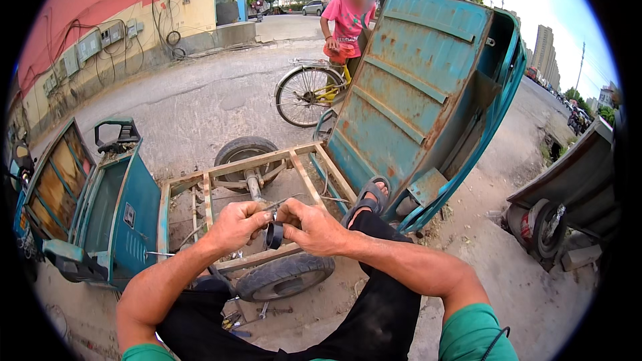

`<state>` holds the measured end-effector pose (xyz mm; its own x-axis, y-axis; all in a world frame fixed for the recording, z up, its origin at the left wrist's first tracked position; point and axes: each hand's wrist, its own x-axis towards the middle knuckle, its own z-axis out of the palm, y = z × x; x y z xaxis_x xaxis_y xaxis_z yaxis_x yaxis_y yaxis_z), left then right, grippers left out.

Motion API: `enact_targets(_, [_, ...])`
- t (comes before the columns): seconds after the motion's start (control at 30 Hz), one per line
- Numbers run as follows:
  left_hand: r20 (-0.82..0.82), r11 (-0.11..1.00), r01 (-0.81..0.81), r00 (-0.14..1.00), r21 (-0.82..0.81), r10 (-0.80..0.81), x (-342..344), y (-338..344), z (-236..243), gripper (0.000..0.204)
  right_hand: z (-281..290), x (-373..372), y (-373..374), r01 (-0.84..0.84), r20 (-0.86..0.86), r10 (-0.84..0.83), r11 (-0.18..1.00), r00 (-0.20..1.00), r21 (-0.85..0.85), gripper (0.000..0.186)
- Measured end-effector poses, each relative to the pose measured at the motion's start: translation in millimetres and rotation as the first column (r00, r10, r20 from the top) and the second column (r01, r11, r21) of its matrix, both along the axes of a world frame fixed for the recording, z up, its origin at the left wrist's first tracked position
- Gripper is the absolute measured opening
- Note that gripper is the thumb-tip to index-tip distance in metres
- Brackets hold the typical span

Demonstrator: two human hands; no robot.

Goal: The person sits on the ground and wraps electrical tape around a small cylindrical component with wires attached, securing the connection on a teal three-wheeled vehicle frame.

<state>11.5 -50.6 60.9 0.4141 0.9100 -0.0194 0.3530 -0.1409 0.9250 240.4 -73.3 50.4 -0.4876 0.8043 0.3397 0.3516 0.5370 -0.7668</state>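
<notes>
Both my hands meet over the bare frame of a cargo tricycle. My right hand (pixel 313 228) is closed, fingertips pinched, at a small black ring that looks like a roll of electrical tape (pixel 270 236). My left hand (pixel 234 228) is closed too, thumb and finger pinched close beside the roll; what lies between its tips is too small to make out. Thin wires (pixel 286 198) run just behind my fingertips. Below lies the rusty tan frame (pixel 294 166), with one wheel (pixel 286 279) near my knees and another wheel (pixel 245 150) beyond it.
A teal, rusted cargo bed (pixel 408 80) stands tipped up at the right. The teal front body (pixel 124 214) is at the left. Tools (pixel 264 309) lie on the ground between my legs. A person in pink (pixel 349 20) stands by a yellow bicycle (pixel 314 93). My sandalled foot (pixel 368 200) rests beside the frame.
</notes>
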Motion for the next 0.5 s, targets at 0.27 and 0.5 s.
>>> enact_targets(0.27, [0.101,1.0,-0.008,0.995,-0.024,0.01,-6.7,3.2,8.8,0.03,-6.7,3.9,6.0,0.004,-0.149,-0.002,1.0,0.989,0.016,0.032])
enact_targets(0.5, [-0.085,0.905,-0.018,0.995,0.425,0.06,-0.9,-8.6,20.3,0.031,2.9,-1.4,17.2,0.133,-0.187,-0.179,0.962,0.966,-0.238,0.026])
